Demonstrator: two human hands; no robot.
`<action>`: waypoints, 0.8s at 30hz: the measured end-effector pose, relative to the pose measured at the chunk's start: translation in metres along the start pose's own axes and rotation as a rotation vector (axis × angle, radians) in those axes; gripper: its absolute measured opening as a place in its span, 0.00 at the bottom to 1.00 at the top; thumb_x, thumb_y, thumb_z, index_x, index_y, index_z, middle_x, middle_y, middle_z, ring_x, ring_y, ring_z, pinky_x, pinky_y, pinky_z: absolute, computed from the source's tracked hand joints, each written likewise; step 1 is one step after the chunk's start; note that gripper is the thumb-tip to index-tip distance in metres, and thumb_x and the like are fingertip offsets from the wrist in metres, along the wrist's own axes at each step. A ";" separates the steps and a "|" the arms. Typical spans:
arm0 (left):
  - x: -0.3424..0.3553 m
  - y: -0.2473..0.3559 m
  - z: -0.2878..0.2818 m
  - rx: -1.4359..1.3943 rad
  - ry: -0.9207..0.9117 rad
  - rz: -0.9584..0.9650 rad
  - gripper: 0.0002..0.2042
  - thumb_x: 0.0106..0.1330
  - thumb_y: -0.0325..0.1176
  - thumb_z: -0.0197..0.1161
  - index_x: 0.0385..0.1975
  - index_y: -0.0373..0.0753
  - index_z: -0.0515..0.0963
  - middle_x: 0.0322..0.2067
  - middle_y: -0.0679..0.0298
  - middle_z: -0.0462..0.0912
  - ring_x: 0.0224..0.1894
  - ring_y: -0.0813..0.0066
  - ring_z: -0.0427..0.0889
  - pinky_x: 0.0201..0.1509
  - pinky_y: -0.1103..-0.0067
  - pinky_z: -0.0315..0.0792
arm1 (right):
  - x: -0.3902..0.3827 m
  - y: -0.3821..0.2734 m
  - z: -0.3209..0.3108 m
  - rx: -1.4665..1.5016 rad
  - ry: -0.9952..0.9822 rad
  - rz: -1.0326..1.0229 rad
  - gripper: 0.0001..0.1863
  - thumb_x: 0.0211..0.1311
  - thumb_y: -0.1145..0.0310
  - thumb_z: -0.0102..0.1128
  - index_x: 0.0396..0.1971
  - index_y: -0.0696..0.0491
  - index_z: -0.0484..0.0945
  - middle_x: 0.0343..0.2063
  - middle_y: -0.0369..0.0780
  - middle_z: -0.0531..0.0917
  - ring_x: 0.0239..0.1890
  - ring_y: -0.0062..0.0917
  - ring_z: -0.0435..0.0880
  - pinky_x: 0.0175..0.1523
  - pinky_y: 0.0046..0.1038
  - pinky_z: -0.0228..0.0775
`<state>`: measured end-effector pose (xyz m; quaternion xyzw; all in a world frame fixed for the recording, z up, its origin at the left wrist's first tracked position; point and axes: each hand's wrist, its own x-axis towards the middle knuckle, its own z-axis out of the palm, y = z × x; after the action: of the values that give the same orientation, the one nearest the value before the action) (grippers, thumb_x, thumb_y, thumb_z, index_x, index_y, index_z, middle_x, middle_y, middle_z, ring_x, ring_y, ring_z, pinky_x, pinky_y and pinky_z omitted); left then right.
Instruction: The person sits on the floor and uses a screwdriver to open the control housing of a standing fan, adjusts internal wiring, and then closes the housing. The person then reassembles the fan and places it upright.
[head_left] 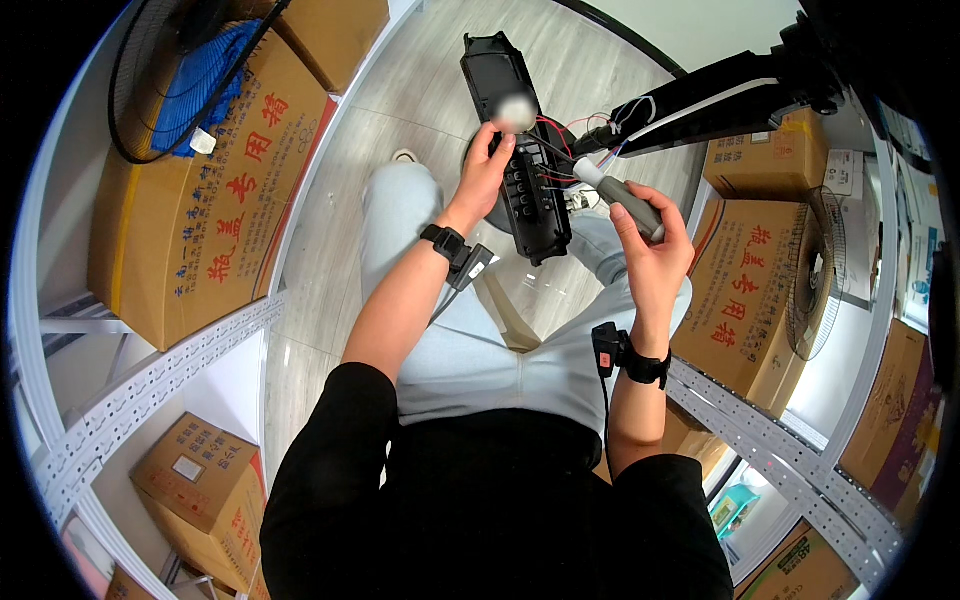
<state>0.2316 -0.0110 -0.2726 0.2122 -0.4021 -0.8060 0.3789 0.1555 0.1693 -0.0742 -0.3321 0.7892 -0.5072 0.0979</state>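
A long black control-panel housing (535, 205) with a row of round buttons stands between my knees. My left hand (480, 182) grips its left side, thumb over the edge. My right hand (652, 235) is closed around the grey handle of a screwdriver (618, 190) with a white collar. Its dark shaft points up and left toward the housing; where the tip ends I cannot make out. Red, blue and white wires (553, 128) run from the housing toward a black pole (690, 105). A blurred whitish round patch (515, 114) covers part of the housing above my left fingertips.
Metal shelving (150, 375) with cardboard boxes (210, 190) flanks me on the left, more boxes (745, 290) on the right. A fan grille (818, 275) leans by the right boxes; another dark grille (125, 80) is at upper left. Pale wood-look floor (400, 90) lies ahead.
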 end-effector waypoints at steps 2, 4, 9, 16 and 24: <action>-0.001 0.002 0.002 0.046 0.001 0.038 0.08 0.75 0.33 0.56 0.50 0.40 0.74 0.45 0.72 0.75 0.46 0.84 0.68 0.54 0.84 0.64 | 0.001 0.000 -0.001 0.004 -0.003 -0.024 0.14 0.58 0.72 0.73 0.44 0.55 0.83 0.37 0.37 0.87 0.36 0.15 0.83 0.41 0.19 0.75; 0.000 0.003 0.003 0.042 -0.006 0.033 0.08 0.75 0.32 0.56 0.49 0.39 0.75 0.45 0.71 0.75 0.47 0.84 0.69 0.54 0.83 0.64 | 0.000 -0.001 -0.001 -0.001 -0.015 0.011 0.14 0.57 0.72 0.73 0.44 0.55 0.83 0.37 0.37 0.87 0.36 0.15 0.83 0.41 0.19 0.75; 0.000 0.003 0.002 0.029 -0.008 0.027 0.08 0.75 0.30 0.56 0.49 0.40 0.75 0.45 0.71 0.76 0.47 0.84 0.70 0.54 0.83 0.64 | 0.000 0.004 -0.001 -0.050 -0.020 0.006 0.14 0.57 0.72 0.73 0.43 0.54 0.83 0.37 0.37 0.87 0.36 0.16 0.84 0.41 0.20 0.75; 0.000 0.005 0.004 0.078 -0.011 0.044 0.07 0.75 0.29 0.56 0.48 0.39 0.75 0.45 0.71 0.76 0.46 0.83 0.70 0.54 0.83 0.65 | 0.001 0.007 0.000 -0.051 -0.012 -0.023 0.14 0.56 0.71 0.73 0.43 0.54 0.83 0.36 0.37 0.88 0.36 0.16 0.83 0.40 0.20 0.75; -0.001 0.009 0.006 0.214 -0.014 0.126 0.07 0.75 0.29 0.55 0.49 0.39 0.74 0.44 0.70 0.76 0.45 0.83 0.70 0.53 0.83 0.65 | 0.000 -0.001 0.000 -0.120 0.002 0.000 0.16 0.56 0.67 0.75 0.43 0.54 0.82 0.33 0.38 0.87 0.34 0.16 0.83 0.38 0.20 0.75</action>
<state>0.2321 -0.0108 -0.2622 0.2202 -0.5009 -0.7346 0.4013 0.1559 0.1695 -0.0735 -0.3371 0.8183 -0.4592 0.0770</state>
